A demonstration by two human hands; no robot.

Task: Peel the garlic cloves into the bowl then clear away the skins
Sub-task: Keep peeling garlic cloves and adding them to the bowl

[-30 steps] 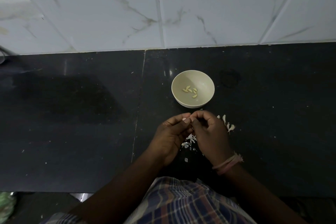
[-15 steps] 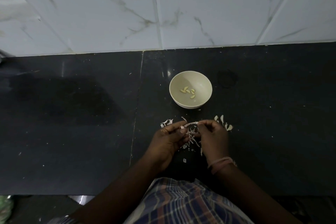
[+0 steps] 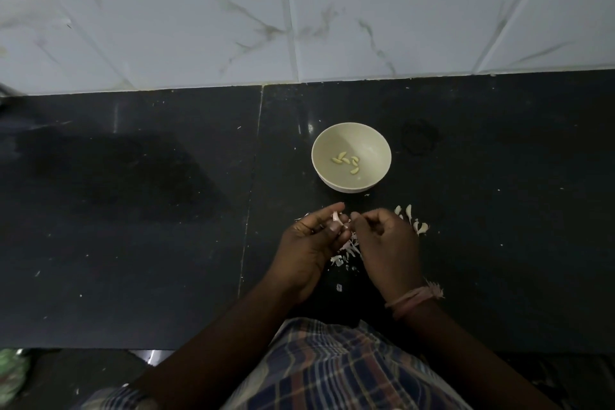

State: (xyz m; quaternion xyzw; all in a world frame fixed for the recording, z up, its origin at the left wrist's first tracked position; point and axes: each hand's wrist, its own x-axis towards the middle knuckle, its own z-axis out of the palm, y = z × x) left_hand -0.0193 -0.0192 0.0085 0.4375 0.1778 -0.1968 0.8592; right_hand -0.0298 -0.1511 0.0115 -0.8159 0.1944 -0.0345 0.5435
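No text, label, brand, number or sign can be read anywhere in the head view; the bowl [image 3: 351,156] is plain, the marble wall tiles [image 3: 199,10] carry only grey veining, the dark counter [image 3: 133,210] bears only specks, and the checked cloth [image 3: 332,369] shows a woven pattern without lettering.

wall [image 3: 199,17]: white marble tiles | countertop [image 3: 133,210]: black, speckled | light: dim

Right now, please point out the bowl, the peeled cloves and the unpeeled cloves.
bowl [image 3: 319,143]: head view, bare inner wall.
peeled cloves [image 3: 342,155]: head view, one clove in the bowl.
unpeeled cloves [image 3: 422,227]: head view, one clove on the counter.
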